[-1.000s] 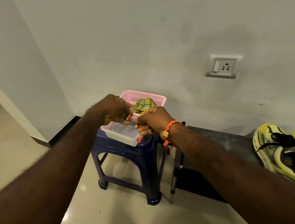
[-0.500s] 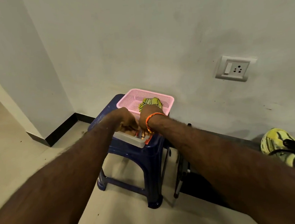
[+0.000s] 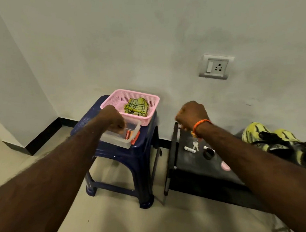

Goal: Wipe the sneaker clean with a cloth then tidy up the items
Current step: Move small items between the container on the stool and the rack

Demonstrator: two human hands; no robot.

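Note:
A yellow-green sneaker [image 3: 256, 133] with black laces lies on the right of a low black table [image 3: 195, 169]. The green checked cloth [image 3: 136, 106] is bunched inside a pink basket [image 3: 128, 91] on a blue stool [image 3: 131, 156]. My left hand [image 3: 114, 121] hangs over a clear plastic box [image 3: 116, 141] in front of the basket, its fingers curled down into the box beside orange batteries [image 3: 128, 134]; what the fingers touch is hidden. My right hand [image 3: 191, 113] is a curled fist in the air above the black table's left edge, with nothing visible in it.
On the black table lie a white battery [image 3: 190, 149], keys [image 3: 196, 145], a black ring [image 3: 208, 154] and a pink round thing [image 3: 225, 166]. A wall socket [image 3: 216, 67] sits above. A wall corner juts out at the left over tiled floor.
My right hand has left the clear box and swung right to above the black table. My left hand stays at the box. The view has shifted right, showing the table's small items.

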